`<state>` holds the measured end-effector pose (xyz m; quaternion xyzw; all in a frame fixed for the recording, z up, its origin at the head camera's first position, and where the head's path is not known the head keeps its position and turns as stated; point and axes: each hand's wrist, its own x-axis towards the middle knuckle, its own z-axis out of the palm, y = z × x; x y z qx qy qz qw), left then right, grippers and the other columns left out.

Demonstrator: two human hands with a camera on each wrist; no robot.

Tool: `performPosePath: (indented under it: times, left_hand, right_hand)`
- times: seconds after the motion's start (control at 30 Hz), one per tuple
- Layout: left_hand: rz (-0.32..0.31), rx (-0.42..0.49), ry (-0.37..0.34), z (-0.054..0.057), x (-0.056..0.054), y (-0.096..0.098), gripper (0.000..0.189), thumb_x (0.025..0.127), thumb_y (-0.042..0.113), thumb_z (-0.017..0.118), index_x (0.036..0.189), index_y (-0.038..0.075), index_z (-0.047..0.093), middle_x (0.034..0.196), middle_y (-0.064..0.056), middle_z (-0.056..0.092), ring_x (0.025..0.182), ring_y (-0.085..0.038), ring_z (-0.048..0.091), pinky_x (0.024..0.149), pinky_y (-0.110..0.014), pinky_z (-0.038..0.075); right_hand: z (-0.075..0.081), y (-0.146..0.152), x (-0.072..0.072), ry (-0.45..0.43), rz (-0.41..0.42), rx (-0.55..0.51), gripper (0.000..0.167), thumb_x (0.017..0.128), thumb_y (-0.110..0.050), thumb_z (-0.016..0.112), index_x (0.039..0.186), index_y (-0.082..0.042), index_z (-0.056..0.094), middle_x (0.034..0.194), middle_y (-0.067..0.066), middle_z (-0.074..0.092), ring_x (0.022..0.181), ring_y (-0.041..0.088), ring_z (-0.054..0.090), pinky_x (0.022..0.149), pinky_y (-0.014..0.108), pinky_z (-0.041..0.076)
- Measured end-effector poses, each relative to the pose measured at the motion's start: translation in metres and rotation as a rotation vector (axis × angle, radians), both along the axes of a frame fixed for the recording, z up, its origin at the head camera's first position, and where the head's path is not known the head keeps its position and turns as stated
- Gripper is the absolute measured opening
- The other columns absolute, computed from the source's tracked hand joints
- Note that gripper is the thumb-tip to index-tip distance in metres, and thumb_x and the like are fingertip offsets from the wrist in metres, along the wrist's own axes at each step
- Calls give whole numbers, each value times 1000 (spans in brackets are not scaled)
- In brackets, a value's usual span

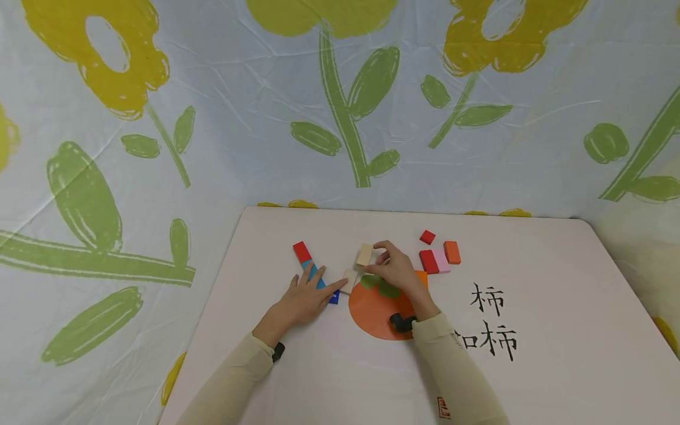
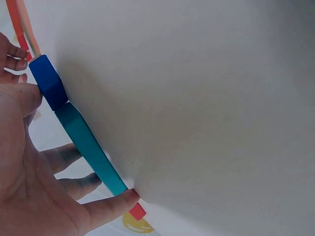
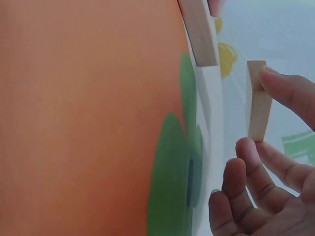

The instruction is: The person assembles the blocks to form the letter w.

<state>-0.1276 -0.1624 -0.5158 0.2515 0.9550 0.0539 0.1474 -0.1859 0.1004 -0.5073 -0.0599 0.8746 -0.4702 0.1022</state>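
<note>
My right hand (image 1: 395, 268) pinches a plain wooden block (image 1: 364, 255) by its ends between thumb and fingertip, as the right wrist view shows, with the other fingers bent below the block (image 3: 259, 105). A second plain wooden block (image 1: 348, 281) lies just in front of it, near my left thumb. My left hand (image 1: 305, 298) is spread over a slanting row of blocks: red (image 1: 302, 252), light blue (image 1: 321, 283) and dark blue (image 1: 334, 297). In the left wrist view, its thumb is against the dark blue block (image 2: 48, 82), its fingers along the light blue one (image 2: 91, 147).
A printed orange fruit (image 1: 372, 310) with green leaves lies flat under my right arm. Right of it are a small red block (image 1: 427, 237), a larger red one (image 1: 429, 262), a pink one (image 1: 441, 260) and an orange one (image 1: 452, 252). Black characters (image 1: 487, 299) mark the tabletop.
</note>
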Motion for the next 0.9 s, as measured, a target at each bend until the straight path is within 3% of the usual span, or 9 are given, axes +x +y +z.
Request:
performPosePath:
  times: [0.17, 0.5, 0.9]
  left_hand:
    - [0, 1, -1, 0, 0, 0, 54, 106, 38, 48, 156, 45, 30, 161, -19, 25, 147, -49, 9, 105, -70, 29]
    - [-9, -2, 13, 0, 0, 0, 53, 106, 38, 47, 156, 44, 31, 161, -19, 25, 147, -49, 10, 104, -70, 31]
    - [-16, -2, 39, -2, 1, 0, 53, 106, 38, 48, 156, 44, 31, 160, -19, 27, 147, -50, 12, 103, -70, 33]
  right_hand:
    - [1, -6, 1, -22, -1, -8, 61, 81, -26, 85, 132, -8, 56, 94, 9, 60, 79, 24, 55, 67, 33, 46]
    - [-13, -18, -1, -28, -15, 22, 62, 81, -29, 85, 132, -9, 55, 88, 7, 60, 72, 21, 53, 62, 30, 45]
    - [-10, -24, 0, -31, -27, 72, 62, 82, -28, 85, 133, -8, 55, 86, 6, 60, 68, 21, 52, 59, 28, 44]
